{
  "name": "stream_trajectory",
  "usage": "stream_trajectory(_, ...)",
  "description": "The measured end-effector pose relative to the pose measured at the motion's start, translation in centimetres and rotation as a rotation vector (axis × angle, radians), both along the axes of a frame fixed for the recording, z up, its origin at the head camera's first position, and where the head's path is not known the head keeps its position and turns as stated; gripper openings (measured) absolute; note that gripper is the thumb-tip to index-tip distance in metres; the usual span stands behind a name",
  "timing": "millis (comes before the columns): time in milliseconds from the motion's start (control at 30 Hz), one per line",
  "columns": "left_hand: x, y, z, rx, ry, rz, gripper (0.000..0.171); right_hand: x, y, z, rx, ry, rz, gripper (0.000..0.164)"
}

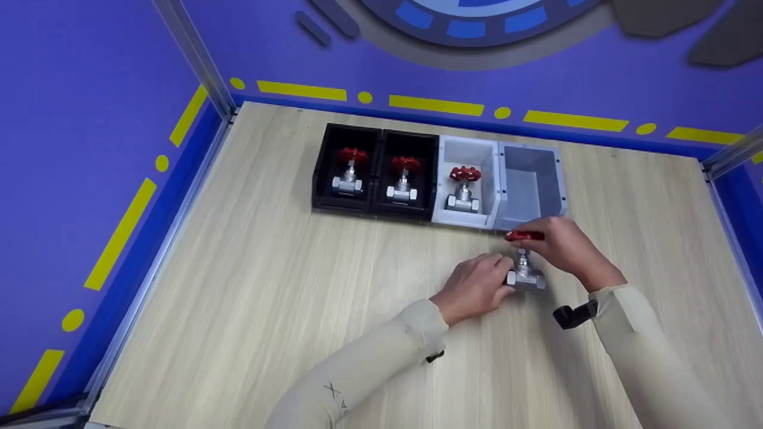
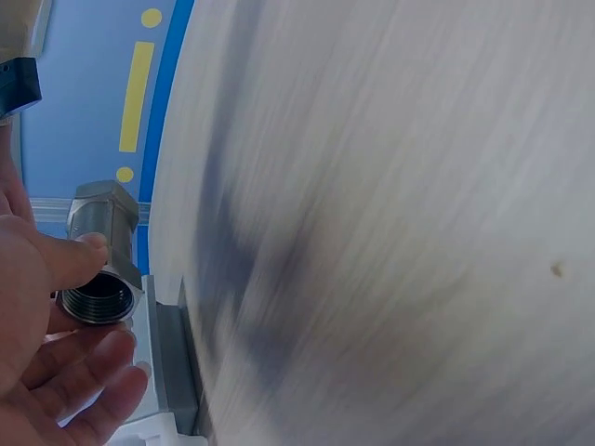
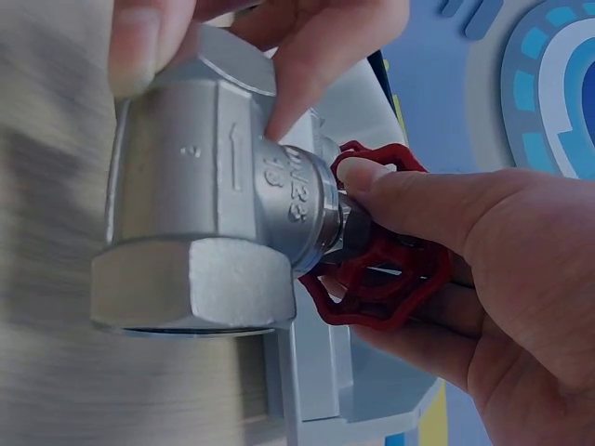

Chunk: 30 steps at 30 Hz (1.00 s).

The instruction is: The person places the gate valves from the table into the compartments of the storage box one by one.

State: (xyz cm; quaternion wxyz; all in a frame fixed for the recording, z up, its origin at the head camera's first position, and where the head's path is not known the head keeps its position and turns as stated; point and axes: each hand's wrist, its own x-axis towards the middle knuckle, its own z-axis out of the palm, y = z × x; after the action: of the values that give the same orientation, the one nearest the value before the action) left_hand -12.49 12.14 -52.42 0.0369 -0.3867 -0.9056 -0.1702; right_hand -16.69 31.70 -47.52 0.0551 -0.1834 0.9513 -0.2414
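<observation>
A metal gate valve (image 1: 524, 279) with a red handwheel (image 3: 386, 288) is held above the table, just in front of the light grey bin. My left hand (image 1: 477, 287) grips one end of the valve body, thumb laid along the metal near its threaded opening in the left wrist view. On the handwheel, the thumb and fingers of my right hand (image 1: 563, 244) pinch the red rim. Raised lettering and an arrow show on the valve body (image 3: 191, 177) in the right wrist view. The valve stands with its wheel upward in the head view.
Joined bins stand in a row at the back. The left black bin (image 1: 319, 179), the second black bin (image 1: 426, 208) and the white bin (image 1: 446, 149) each hold a red-wheeled valve. At the right end, the grey bin (image 1: 530, 161) contains nothing. Blue panels (image 1: 417, 71) wall the table.
</observation>
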Motion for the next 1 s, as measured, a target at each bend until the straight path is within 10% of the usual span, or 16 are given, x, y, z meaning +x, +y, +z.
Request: stream_trajectory(1000, -2.0, 0.0, 0.7, -0.022, 0.01, 0.017, 0.032, -2.0, -0.5, 1.2, 0.004, -0.046, -0.033, 0.018)
